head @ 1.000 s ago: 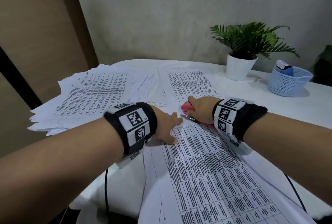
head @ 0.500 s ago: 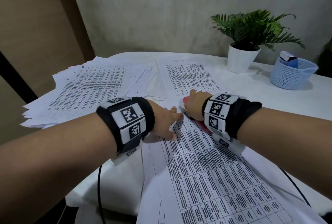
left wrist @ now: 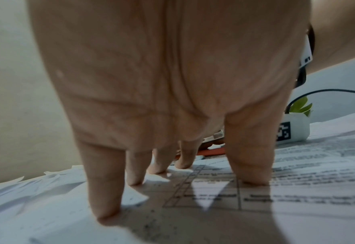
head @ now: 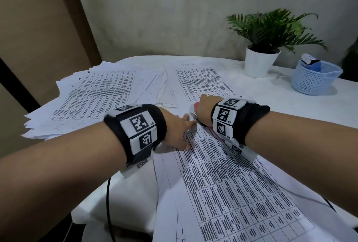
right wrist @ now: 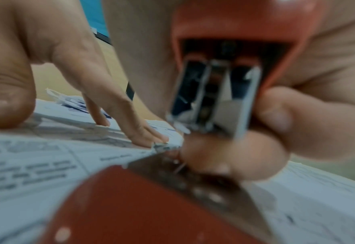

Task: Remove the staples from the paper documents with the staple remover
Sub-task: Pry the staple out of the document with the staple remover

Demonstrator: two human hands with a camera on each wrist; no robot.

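White-covered surface [head: 251,94] against a grey wall, strewn with printed sheets. Nearest, a paper document [head: 232,183] with dense tables, running out from the bottom edge toward the middle. Left hand [head: 176,129] flat on its top corner, fingers [left wrist: 105,189] straight and spread, tips pressing the page down. Right hand [head: 203,111] just beyond, touching distance from the left, wrapped round the red staple remover [head: 196,105]. From the right wrist: red body and metal jaws of the staple remover [right wrist: 216,92] parted above and below, pinched between thumb and fingers, nose right at the torn-looking corner of the sheet. Thin sliver of wire by the lower jaw, too blurred to call. Off to the left, a loose stack of papers [head: 93,102], fanned and messy. Another printed sheet [head: 201,80] farther back in the middle. Far right, potted plant [head: 261,61] in a white pot, pale blue basket [head: 313,79] beside it.
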